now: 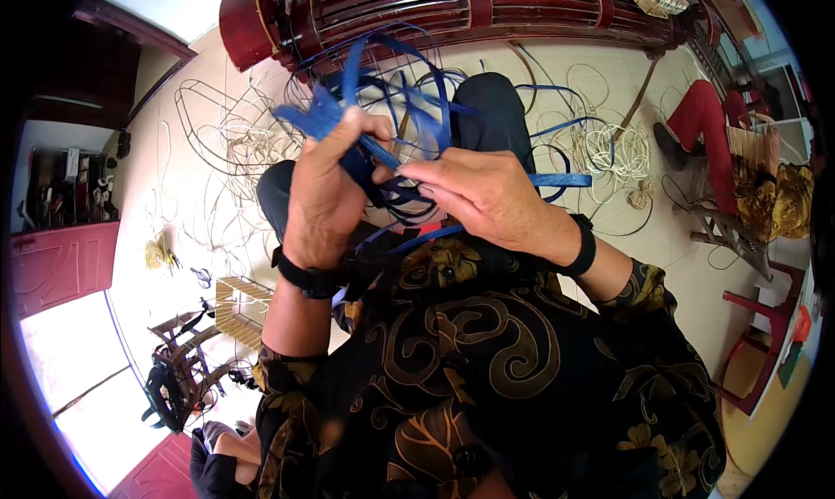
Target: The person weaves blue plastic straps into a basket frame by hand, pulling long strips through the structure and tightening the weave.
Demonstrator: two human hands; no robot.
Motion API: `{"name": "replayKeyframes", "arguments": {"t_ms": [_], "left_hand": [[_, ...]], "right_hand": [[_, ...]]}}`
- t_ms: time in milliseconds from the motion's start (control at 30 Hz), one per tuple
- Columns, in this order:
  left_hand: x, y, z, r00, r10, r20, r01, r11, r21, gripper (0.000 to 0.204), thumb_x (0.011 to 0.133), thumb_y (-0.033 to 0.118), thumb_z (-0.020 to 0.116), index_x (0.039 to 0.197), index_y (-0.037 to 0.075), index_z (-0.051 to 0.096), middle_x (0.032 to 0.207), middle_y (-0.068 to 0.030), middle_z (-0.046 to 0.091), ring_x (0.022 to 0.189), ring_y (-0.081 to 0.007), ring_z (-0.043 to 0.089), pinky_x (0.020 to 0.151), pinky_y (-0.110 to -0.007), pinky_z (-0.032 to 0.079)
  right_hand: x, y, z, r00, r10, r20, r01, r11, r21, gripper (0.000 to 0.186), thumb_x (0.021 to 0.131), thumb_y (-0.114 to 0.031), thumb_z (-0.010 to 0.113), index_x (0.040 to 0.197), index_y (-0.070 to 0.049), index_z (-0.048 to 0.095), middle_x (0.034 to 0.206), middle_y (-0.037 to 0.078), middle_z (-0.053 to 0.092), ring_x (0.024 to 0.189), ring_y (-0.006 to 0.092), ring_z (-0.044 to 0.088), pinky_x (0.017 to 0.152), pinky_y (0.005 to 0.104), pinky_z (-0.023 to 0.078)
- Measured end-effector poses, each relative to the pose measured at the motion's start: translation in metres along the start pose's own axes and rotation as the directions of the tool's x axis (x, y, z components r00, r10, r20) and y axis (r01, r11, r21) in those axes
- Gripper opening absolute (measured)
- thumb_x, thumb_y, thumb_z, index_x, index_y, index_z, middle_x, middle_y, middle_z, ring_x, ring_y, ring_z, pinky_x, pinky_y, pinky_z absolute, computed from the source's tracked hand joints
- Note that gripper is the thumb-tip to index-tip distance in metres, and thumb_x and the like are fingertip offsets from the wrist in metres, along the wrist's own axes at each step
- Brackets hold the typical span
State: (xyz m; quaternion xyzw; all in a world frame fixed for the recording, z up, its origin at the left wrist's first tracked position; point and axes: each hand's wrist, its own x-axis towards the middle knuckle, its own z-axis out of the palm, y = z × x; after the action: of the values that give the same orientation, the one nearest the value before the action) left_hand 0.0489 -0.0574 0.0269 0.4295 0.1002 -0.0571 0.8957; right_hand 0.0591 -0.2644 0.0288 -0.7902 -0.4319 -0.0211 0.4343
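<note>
In front of my chest, my left hand (326,190) is closed around a bundle of flat blue strips (320,114), with its thumb on top. Blurred ends of the strips fan out beyond the fingers. My right hand (491,194) pinches a blue strip beside the bundle, its thumb and forefinger close to the left hand's fingers. The flat end of one strip (564,180) sticks out to the right behind the right hand. Several loose loops of blue strip (442,90) curl above and below the hands, over my dark-trousered knees. How the strips cross between the hands is partly hidden.
A dark red slatted wooden bench (391,12) stands ahead. Tangled cream cord (617,155) and thin strands spread over the tiled floor. At right sits a person in red trousers (709,133), near a red stool (761,342). A slatted frame (239,312) stands lower left.
</note>
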Motion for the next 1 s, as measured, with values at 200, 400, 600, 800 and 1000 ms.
{"name": "replayKeyframes", "arguments": {"t_ms": [200,400,600,800,1000], "left_hand": [[-0.008,0.031,-0.044,0.982,0.117,0.149,-0.075,0.961,-0.265,0.025,0.104,0.028,0.043,0.09,0.01,0.053,0.071,0.0012,0.043,0.06,-0.0118,0.04,0.06,-0.029,0.037],[-0.037,0.158,-0.178,0.898,0.435,-0.064,-0.44,0.885,-0.155,0.034,0.101,0.011,0.041,0.067,0.011,0.037,0.059,0.0018,0.03,0.049,-0.0101,0.021,0.05,-0.028,0.025],[-0.101,0.235,-0.28,0.559,0.7,-0.444,-0.705,0.684,0.189,0.037,0.097,0.004,0.044,0.065,0.013,0.027,0.061,0.0008,0.024,0.053,-0.0127,0.024,0.053,-0.027,0.024],[-0.069,0.184,-0.164,0.627,0.6,-0.496,-0.604,0.777,0.177,0.037,0.094,0.009,0.052,0.065,0.014,0.03,0.058,0.003,0.023,0.05,-0.0106,0.021,0.048,-0.028,0.021],[-0.007,0.024,-0.028,0.986,0.162,-0.046,-0.153,0.976,0.154,0.026,0.099,0.023,0.055,0.111,0.0,0.062,0.058,0.0042,0.035,0.045,-0.0069,0.029,0.042,-0.024,0.023]], "right_hand": [[-0.024,0.018,-0.002,0.988,0.082,0.133,-0.103,0.982,0.16,0.025,0.087,-0.009,0.066,0.111,-0.004,0.067,0.092,0.014,0.069,0.076,0.0255,0.068,0.066,0.0326,0.053],[-0.071,0.06,-0.133,0.757,0.636,0.151,-0.653,0.745,0.137,0.012,0.086,-0.017,0.064,0.083,-0.007,0.067,0.069,-0.005,0.055,0.061,0.0033,0.05,0.053,0.0187,0.037],[-0.151,0.113,-0.266,0.646,0.729,-0.227,-0.569,0.658,0.493,0.016,0.093,-0.018,0.059,0.079,-0.012,0.054,0.064,-0.011,0.039,0.054,0.0004,0.031,0.048,0.0201,0.023],[-0.111,0.123,-0.259,0.282,0.61,-0.74,-0.446,0.767,0.462,0.017,0.091,-0.023,0.068,0.098,-0.007,0.069,0.069,-0.011,0.047,0.054,0.0004,0.035,0.048,0.0182,0.024],[0.001,0.06,-0.091,0.71,0.488,-0.508,-0.308,0.864,0.399,0.027,0.094,-0.018,0.06,0.118,-0.008,0.065,0.087,-0.001,0.069,0.069,0.0045,0.052,0.067,0.019,0.044]]}}
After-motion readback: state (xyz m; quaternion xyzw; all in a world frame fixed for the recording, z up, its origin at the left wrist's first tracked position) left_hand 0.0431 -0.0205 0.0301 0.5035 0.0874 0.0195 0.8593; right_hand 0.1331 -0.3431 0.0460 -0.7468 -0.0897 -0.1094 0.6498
